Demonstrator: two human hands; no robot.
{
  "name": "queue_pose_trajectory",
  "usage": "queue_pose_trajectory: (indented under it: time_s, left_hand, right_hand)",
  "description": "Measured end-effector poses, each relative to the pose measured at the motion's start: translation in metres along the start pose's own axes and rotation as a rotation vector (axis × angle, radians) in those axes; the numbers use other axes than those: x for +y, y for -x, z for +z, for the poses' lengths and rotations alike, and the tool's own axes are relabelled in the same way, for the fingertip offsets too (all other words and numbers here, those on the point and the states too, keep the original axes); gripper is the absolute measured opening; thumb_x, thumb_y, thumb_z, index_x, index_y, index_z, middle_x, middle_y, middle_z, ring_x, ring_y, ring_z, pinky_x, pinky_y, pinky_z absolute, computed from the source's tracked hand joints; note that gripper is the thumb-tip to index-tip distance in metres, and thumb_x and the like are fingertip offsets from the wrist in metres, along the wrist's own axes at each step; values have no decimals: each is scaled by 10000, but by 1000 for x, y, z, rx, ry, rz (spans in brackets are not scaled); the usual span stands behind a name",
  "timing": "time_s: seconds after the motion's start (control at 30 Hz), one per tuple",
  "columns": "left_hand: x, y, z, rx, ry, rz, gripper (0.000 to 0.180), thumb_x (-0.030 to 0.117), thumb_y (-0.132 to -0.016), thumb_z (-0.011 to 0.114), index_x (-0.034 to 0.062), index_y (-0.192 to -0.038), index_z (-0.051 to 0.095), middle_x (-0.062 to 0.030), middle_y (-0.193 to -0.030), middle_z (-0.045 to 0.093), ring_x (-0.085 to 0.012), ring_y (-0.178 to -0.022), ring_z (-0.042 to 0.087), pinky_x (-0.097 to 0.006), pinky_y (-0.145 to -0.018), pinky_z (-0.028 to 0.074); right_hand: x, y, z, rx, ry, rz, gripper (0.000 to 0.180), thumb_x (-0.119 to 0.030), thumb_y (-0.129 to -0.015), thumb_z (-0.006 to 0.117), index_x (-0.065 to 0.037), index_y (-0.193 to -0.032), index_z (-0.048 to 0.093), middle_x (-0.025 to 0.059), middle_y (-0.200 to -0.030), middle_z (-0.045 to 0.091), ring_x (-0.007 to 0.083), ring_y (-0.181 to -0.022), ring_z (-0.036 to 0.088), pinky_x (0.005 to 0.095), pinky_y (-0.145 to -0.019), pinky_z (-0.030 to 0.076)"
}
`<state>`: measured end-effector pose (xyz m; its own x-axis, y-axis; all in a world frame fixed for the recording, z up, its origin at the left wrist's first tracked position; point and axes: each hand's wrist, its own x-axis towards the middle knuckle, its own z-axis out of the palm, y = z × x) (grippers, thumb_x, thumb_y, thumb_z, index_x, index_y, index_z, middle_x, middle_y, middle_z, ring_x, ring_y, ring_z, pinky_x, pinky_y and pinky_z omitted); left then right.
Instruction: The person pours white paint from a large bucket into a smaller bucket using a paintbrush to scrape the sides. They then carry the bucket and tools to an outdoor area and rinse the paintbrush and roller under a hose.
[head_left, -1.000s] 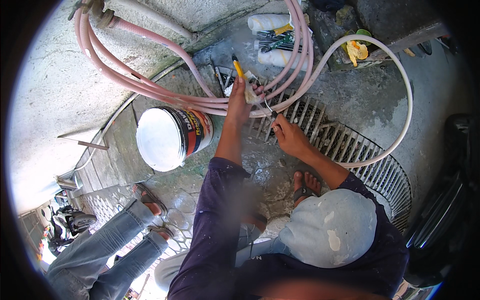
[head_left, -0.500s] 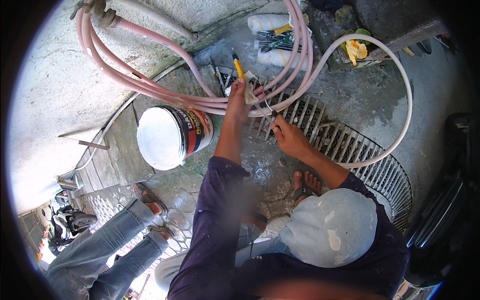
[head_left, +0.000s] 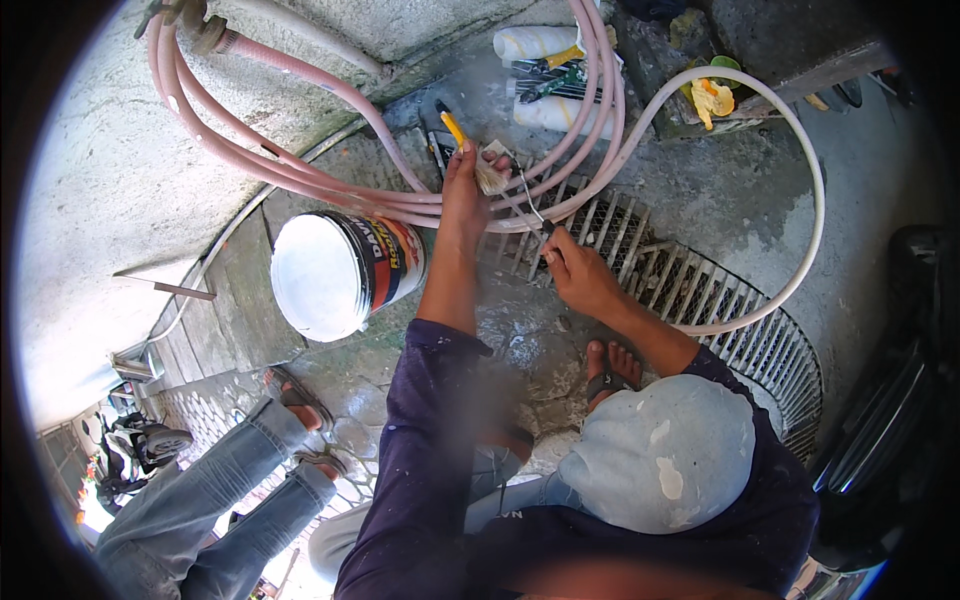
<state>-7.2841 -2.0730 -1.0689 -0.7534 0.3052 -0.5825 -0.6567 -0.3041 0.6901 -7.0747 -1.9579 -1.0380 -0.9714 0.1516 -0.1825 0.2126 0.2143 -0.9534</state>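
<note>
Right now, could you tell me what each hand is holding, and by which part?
The left hand grips a paintbrush near its pale bristles; the right hand pinches the lower end of a thin metal tool.

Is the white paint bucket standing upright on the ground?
No, the white paint bucket lies tipped on its side, beside the left hand's forearm.

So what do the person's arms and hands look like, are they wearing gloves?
No gloves. Both the left hand and the right hand are bare. Each arm wears a dark purple sleeve pushed up above the elbow, so the forearms are uncovered. The cloth has small pale specks, like paint. No watch or rings can be seen.
</note>
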Motion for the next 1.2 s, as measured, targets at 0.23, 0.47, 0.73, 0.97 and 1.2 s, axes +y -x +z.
queue_pose_trajectory:
  time_s: [0.23,0.47,0.73,0.97,1.2]
  left_hand:
    - [10,-4,13,-8,-62,-145,632,518,-1019,571,-27,-1311,442,-208,-1191,620,-340,-1045,684,-458,-908,596]
    - [11,-8,10,49,-1,-193,654,515,-1013,583,-41,-1319,425,-232,-1190,614,-350,-1025,692,-433,-850,624]
    - [14,-5,5,29,-98,-111,511,473,-1016,603,39,-1236,447,-159,-1058,649,-322,-927,714,-460,-818,612]
    - [14,-2,8,59,-132,-107,436,416,-1010,643,53,-1168,459,-135,-973,667,-282,-861,720,-427,-785,601]
    - [14,3,14,17,-129,-84,424,357,-985,699,78,-1152,427,-118,-962,656,-279,-844,709,-424,-774,595]
  right_hand:
    - [-16,-5,-5,21,-26,6,105,-121,-1039,530,-36,-1101,525,137,-719,578,293,-613,611,397,-602,460]
    - [-36,-2,-22,30,-84,50,117,-139,-1050,523,-33,-1097,535,104,-699,549,222,-589,550,369,-589,434]
    - [-30,-4,-21,29,-112,-11,110,-139,-1049,525,-34,-1083,531,98,-679,527,208,-580,535,369,-579,417]
    - [-26,-4,-20,14,-128,30,115,-146,-1051,521,-37,-1084,534,91,-670,531,195,-578,534,369,-572,408]
    - [-23,-5,-18,25,-143,25,130,-164,-1050,529,-41,-1092,537,85,-670,536,179,-584,526,364,-575,408]
